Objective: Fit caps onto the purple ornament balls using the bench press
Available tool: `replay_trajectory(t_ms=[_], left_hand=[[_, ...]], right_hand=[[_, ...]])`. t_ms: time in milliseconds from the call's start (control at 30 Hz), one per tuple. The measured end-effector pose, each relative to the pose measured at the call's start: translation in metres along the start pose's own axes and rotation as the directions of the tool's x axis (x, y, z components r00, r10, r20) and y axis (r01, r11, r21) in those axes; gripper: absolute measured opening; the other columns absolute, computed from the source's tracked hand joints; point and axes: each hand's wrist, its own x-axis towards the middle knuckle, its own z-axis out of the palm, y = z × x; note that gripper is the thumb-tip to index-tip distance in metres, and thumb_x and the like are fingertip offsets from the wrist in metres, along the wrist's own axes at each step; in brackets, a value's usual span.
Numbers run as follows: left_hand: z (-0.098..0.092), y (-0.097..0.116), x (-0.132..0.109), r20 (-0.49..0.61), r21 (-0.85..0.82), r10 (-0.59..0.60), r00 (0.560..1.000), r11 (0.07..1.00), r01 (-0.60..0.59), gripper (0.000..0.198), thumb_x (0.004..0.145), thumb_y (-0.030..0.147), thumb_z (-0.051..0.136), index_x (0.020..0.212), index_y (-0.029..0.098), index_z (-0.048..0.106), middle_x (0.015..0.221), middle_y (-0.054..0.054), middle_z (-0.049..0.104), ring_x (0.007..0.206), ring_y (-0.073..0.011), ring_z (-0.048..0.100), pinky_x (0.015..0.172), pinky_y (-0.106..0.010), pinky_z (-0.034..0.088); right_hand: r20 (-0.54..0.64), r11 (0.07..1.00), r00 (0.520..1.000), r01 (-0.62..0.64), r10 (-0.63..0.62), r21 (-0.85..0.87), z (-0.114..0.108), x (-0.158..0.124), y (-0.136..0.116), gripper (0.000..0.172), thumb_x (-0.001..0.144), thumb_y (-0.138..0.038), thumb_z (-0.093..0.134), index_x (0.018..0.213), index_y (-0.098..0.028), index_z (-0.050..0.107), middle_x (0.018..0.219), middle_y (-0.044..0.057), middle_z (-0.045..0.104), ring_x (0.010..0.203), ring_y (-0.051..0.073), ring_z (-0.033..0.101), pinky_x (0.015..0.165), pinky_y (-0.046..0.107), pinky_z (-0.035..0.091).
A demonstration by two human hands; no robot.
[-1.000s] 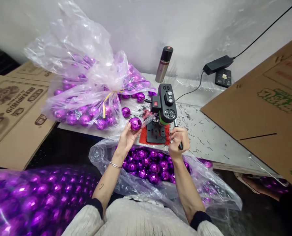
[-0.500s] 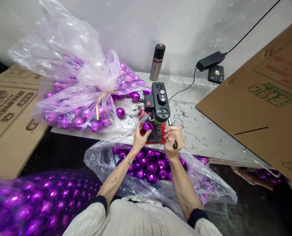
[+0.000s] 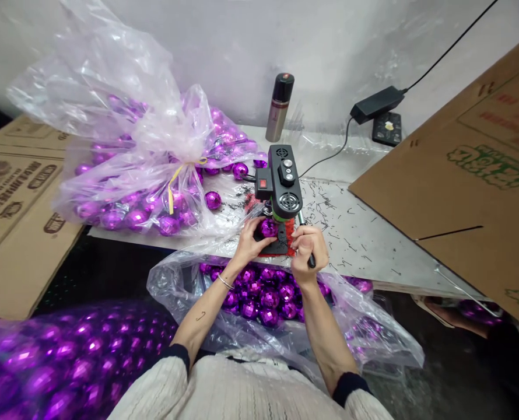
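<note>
My left hand (image 3: 251, 240) holds a faceted purple ball (image 3: 268, 227) under the head of a small black bench drill (image 3: 281, 182), over its black base plate on a red mat. My right hand (image 3: 308, 245) grips the drill's black lever handle (image 3: 312, 259) on the machine's right side. An open clear plastic bag of purple balls (image 3: 263, 291) lies in front of me, just below both hands.
A large tied clear bag of purple balls (image 3: 146, 169) fills the table's left. One loose ball (image 3: 213, 199) lies beside it. A dark spray can (image 3: 279, 106), a power adapter (image 3: 377, 103) and tilted cardboard (image 3: 469, 181) stand behind and right. More balls (image 3: 53, 361) lie lower left.
My left hand carried the purple ball from the left of the drill to under its head. My right hand stayed on the lever handle.
</note>
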Motion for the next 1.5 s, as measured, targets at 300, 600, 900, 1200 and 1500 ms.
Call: replay_trajectory(t_ms=[300,600,900,1200,1500], left_hand=[[-0.009,-0.003,0.005,0.083,0.010,-0.005,0.997,1.000,0.004,0.072,0.084,0.053,0.092,0.143,0.022,0.068,0.142,-0.015,0.074,0.135,-0.0355,0.069,0.118,-0.054,0.054],[0.003,-0.002,0.002,0.123,0.066,0.002,0.992,0.998,-0.011,0.073,0.083,0.049,0.094,0.147,0.023,0.068,0.145,-0.015,0.075,0.138,-0.0360,0.068,0.124,-0.057,0.048],[0.002,0.001,0.000,0.116,0.079,-0.040,0.993,0.996,0.031,0.074,0.083,0.047,0.094,0.147,0.024,0.068,0.145,-0.014,0.075,0.141,-0.0351,0.068,0.127,-0.055,0.046],[0.003,-0.002,-0.001,0.119,0.070,-0.027,0.992,0.997,0.019,0.074,0.082,0.047,0.095,0.146,0.023,0.069,0.144,-0.015,0.076,0.138,-0.0352,0.070,0.126,-0.056,0.047],[0.003,0.001,0.000,0.117,0.060,-0.039,0.992,0.998,0.032,0.073,0.081,0.042,0.096,0.145,0.022,0.068,0.142,-0.015,0.076,0.136,-0.0356,0.072,0.126,-0.059,0.048]], right_hand=[[-0.006,1.000,1.000,-0.011,0.011,-0.016,0.000,0.000,-0.001,0.033,0.108,-0.024,0.050,0.076,-0.024,0.061,0.075,0.000,0.067,0.070,0.016,0.066,0.063,0.033,0.050],[-0.012,0.999,0.999,-0.030,0.030,-0.035,0.000,0.008,-0.007,0.035,0.109,-0.025,0.050,0.075,-0.024,0.060,0.071,0.000,0.064,0.070,0.016,0.067,0.065,0.034,0.050],[-0.004,1.000,1.000,0.000,0.000,-0.019,0.000,-0.012,0.008,0.033,0.110,-0.027,0.048,0.079,-0.023,0.061,0.080,0.000,0.067,0.072,0.015,0.067,0.064,0.032,0.052],[-0.053,0.998,0.997,0.055,-0.054,0.018,0.007,-0.027,0.025,0.034,0.111,-0.033,0.045,0.080,-0.025,0.057,0.080,-0.001,0.065,0.064,0.015,0.061,0.063,0.035,0.052],[-0.071,0.998,0.996,0.049,-0.046,0.041,0.009,-0.033,0.029,0.034,0.111,-0.036,0.046,0.080,-0.026,0.057,0.079,-0.002,0.063,0.062,0.014,0.061,0.075,0.040,0.058]])
